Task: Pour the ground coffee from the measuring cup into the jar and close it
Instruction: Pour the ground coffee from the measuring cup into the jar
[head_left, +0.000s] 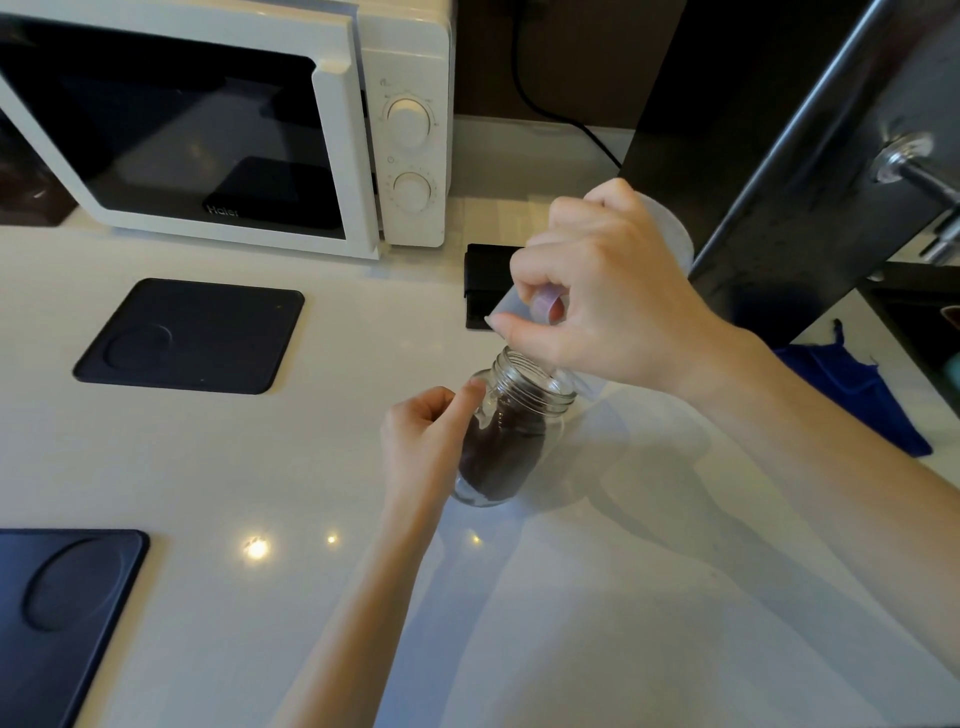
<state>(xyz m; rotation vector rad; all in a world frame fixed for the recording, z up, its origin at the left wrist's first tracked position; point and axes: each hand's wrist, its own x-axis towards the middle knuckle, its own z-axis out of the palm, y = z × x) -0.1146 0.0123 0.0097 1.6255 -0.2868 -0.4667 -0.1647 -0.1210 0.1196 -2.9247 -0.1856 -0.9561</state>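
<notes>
Two hands work over a white countertop (597, 597) that fills most of the view. At the far left stands a white microwave (249, 124), its dark door facing the camera and two dials on its right panel. To the far right rises a dark metal panel (810, 171) with a shiny handle fitting. Two dark square mats lie on the counter: one mat (192, 335) in front of the microwave, a second mat (57, 618) at the near left edge. A blue cloth (857, 384) lies at the right, partly behind the right forearm. A small black box (483, 286) sits just right of the microwave, partly hidden behind the right hand.

The right hand (613, 291) is curled around a translucent plastic measuring cup (670, 234), gripping it at the handle and tipping it steeply so its mouth lowers into the opening of the jar; the cup's inside cannot be seen.

The glass jar (506, 436) stands on the counter near the middle, without a lid, its threaded neck bare. Dark ground coffee (498, 457) fills much of it.

The left hand (426, 441) wraps the jar's left side, fingers loosely bent, thumb pressed near the neck.
</notes>
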